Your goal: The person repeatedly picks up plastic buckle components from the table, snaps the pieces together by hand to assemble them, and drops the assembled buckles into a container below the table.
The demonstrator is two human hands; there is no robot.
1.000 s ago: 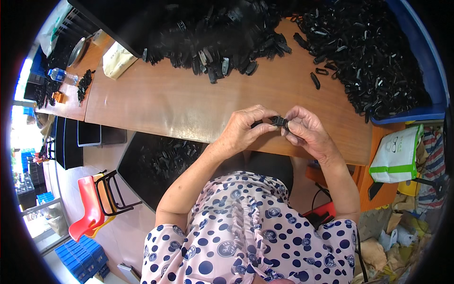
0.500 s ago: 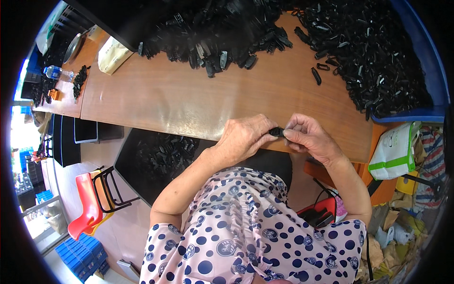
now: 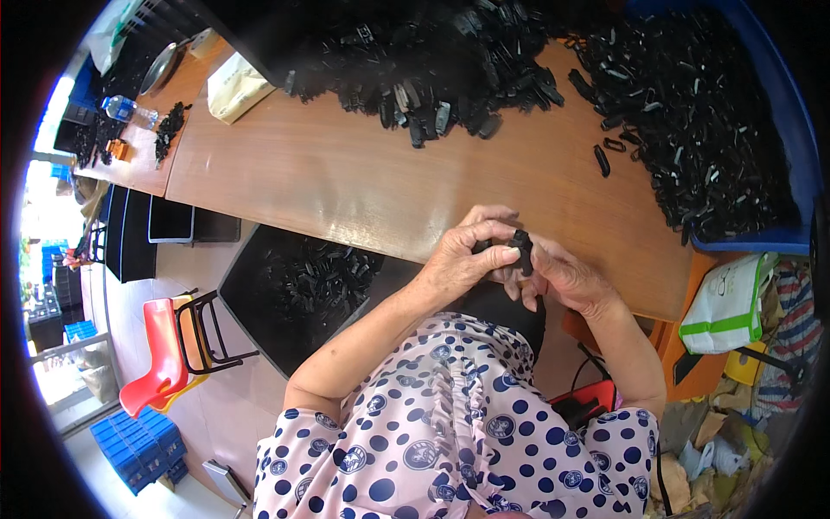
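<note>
Just over the near table edge, I hold a small black plastic part (image 3: pixel 522 252) between my two hands. It stands roughly upright, and fingers cover much of it. My left hand (image 3: pixel 462 257) is closed, its thumb pressed against the part's left side. My right hand (image 3: pixel 571 278) closes on the part from the right, with its fingers curled beneath. Farther off lies a large heap of similar black plastic parts (image 3: pixel 441 60), and a few loose pieces (image 3: pixel 602 160) rest on the wood nearby.
At the right, a blue tray (image 3: pixel 800 112) holds a pile of black parts. Below the table on my left sits a black bin (image 3: pixel 251 290) with more parts. A white-green bag (image 3: pixel 722 307) hangs at the right edge. Red chair (image 3: pixel 160 355) and blue crates (image 3: pixel 138 445) stand left.
The black part has turned from lying flat to roughly upright. My left fingers have spread around its far side, and my right fingers have curled under it. The whole view has shifted slightly.
</note>
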